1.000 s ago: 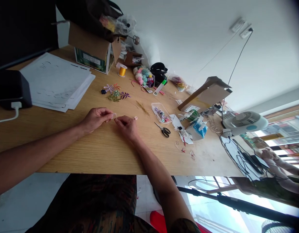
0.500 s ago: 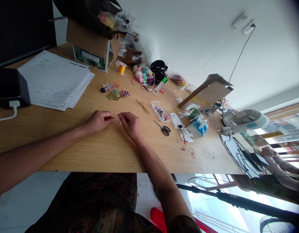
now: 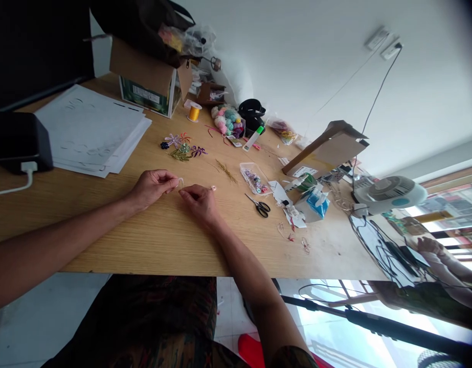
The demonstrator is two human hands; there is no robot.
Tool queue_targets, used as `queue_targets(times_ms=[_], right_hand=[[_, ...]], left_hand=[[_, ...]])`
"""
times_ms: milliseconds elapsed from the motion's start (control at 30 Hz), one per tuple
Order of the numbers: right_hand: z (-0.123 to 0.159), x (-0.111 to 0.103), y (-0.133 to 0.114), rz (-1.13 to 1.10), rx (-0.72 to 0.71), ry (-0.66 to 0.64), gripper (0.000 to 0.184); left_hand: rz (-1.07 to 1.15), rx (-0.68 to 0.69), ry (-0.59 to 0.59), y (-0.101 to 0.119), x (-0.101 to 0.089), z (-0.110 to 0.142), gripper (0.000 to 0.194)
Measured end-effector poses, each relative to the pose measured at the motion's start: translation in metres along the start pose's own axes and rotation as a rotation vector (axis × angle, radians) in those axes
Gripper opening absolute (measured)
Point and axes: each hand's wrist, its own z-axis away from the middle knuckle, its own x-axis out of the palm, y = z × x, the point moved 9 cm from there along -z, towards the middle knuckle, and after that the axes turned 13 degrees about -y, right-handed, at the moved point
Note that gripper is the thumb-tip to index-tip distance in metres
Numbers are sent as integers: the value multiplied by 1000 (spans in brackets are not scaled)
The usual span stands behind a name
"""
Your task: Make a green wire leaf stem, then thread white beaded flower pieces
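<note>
Left hand point(image 3: 151, 187) and right hand point(image 3: 198, 202) pinching a tiny wire loop point(image 3: 180, 182) above the table point(image 3: 105, 240)
Fingers are closed on it, small pink bead point(image 3: 213, 188) just past the right hand.

No wording can be read anywhere. The white label on the green-printed cardboard box point(image 3: 144, 93), the white sticker on the cardboard flap point(image 3: 304, 171) and the blue-and-white packet point(image 3: 313, 205) near the tabletop's far edge all show marks too small and blurred to make out.
</note>
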Motion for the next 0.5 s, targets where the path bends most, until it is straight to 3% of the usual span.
queue_targets(times_ms=[233,367,500], right_hand=[[3,-11,-19,148,-105,71,26],[3,-21,-14,191,-40,135,23],[1,-23,2,113,33,143,22]], left_hand=[[-306,39,-29,-6,0,-3,23],[-392,88,-155,-6,15,-3,26],[-344,114,-193,-1,22,-2,28]])
